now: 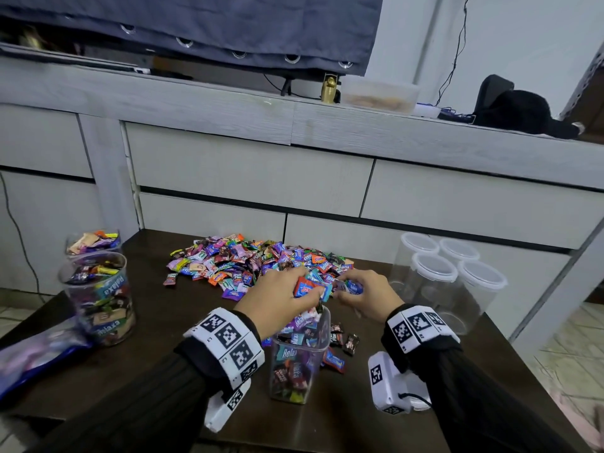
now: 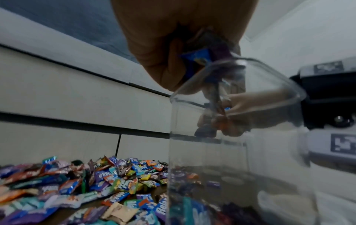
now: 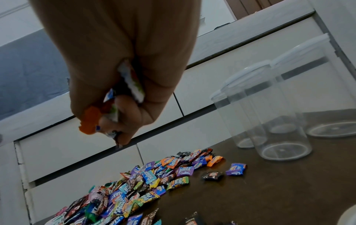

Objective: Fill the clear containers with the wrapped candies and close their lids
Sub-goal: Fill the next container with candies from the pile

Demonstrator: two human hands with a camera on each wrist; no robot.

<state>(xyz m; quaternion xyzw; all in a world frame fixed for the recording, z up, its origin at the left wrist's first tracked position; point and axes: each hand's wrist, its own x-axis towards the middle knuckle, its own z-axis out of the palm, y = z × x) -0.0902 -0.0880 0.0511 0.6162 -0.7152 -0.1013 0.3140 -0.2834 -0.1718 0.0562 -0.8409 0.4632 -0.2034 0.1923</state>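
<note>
A heap of wrapped candies (image 1: 258, 261) lies in the middle of the dark table (image 1: 163, 348). In front of it stands an open clear container (image 1: 299, 358), partly filled. My left hand (image 1: 302, 291) grips a handful of candies (image 2: 198, 56) just above the container's rim (image 2: 240, 85). My right hand (image 1: 348, 287), close beside it on the right, holds its own bunch of candies (image 3: 125, 92) over the near edge of the heap. Several candies (image 1: 343, 343) lie loose to the right of the container.
Two full, lidless containers (image 1: 101, 299) stand at the table's left edge, with a blue bag (image 1: 36, 358) in front of them. Several empty lidded containers (image 1: 451, 282) stand at the back right. White drawer fronts (image 1: 248, 171) rise behind the table.
</note>
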